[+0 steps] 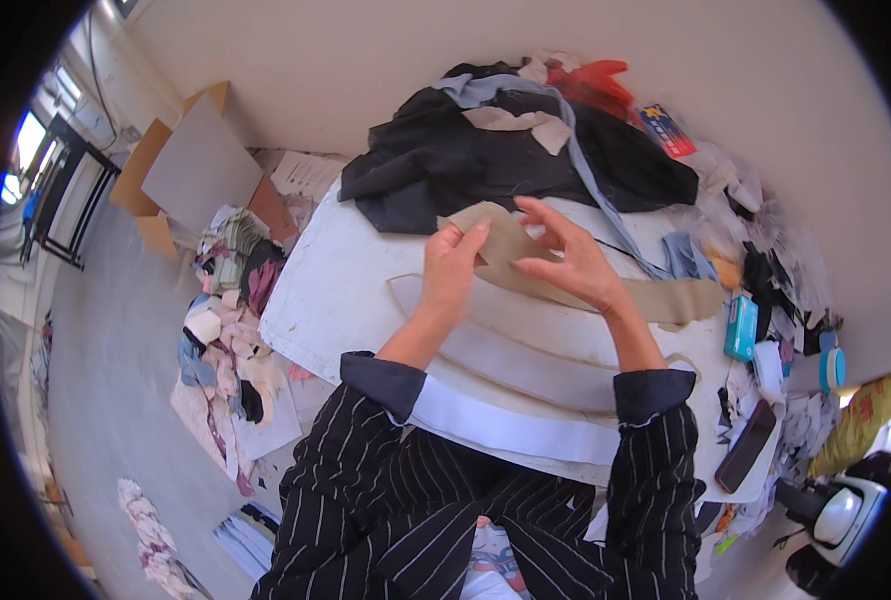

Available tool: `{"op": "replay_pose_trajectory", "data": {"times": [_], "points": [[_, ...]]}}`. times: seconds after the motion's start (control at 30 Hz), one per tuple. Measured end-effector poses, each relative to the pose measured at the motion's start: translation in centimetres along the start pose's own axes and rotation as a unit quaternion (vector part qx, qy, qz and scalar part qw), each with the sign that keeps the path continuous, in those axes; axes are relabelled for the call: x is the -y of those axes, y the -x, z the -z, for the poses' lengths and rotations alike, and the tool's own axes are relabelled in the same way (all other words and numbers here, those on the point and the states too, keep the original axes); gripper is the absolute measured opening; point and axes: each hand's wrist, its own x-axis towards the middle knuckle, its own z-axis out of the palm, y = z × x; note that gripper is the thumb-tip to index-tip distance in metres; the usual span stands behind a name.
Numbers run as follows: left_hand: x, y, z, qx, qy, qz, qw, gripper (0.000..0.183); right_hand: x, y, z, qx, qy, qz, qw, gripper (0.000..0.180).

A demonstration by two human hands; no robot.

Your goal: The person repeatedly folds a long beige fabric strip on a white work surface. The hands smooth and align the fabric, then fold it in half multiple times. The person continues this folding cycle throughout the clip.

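Note:
A curved strip of olive-beige fabric point(505, 244) is pinched at its upper left end between the thumb and fingers of my left hand point(449, 266). Just right of that, my right hand point(569, 259) has its fingers spread beside the same strip; whether they touch it I cannot tell. The strip's other end point(678, 301) trails to the right over the white table point(318, 285). Below my hands lie curved white pieces with beige edges point(520, 364). Nearest my body is a smooth white band point(513, 424), partly hidden by my right sleeve.
Black cloth point(445, 172) with a blue-grey strip point(592, 180) is heaped at the table's back. A teal box point(741, 328) and a dark phone point(745, 446) lie at the right edge, beside scraps and plastic bags. Left are fabric scraps point(228, 330) and an opened cardboard box point(198, 165).

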Motion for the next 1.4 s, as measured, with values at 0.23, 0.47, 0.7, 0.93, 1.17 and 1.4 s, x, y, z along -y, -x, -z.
{"op": "replay_pose_trajectory", "data": {"times": [0.23,0.47,0.7,0.93,1.17,1.4], "points": [[-1.5,0.1,-2.3,0.012,-0.033,0.000,0.999,0.025,-1.0,11.0,16.4,0.029,0.190,-0.263,0.945,0.048],[-2.8,4.5,0.9,-0.007,-0.043,0.067,0.997,0.020,6.4,20.4,13.7,-0.039,-0.039,-0.301,0.952,0.038],[-1.4,8.4,9.9,-0.068,-0.180,0.113,0.975,0.017,3.9,21.1,5.0,0.021,-0.073,-0.360,0.930,0.038],[-1.0,6.0,9.8,-0.136,-0.301,0.053,0.942,0.015,3.1,18.5,4.3,0.041,0.008,-0.338,0.940,0.039],[0.1,4.3,10.9,-0.164,-0.379,0.019,0.911,0.014,2.6,17.2,3.5,0.050,0.032,-0.328,0.943,0.039],[0.2,4.7,10.5,-0.145,-0.597,-0.085,0.784,0.021,1.8,17.0,3.7,0.055,0.031,-0.325,0.944,0.040]]}}
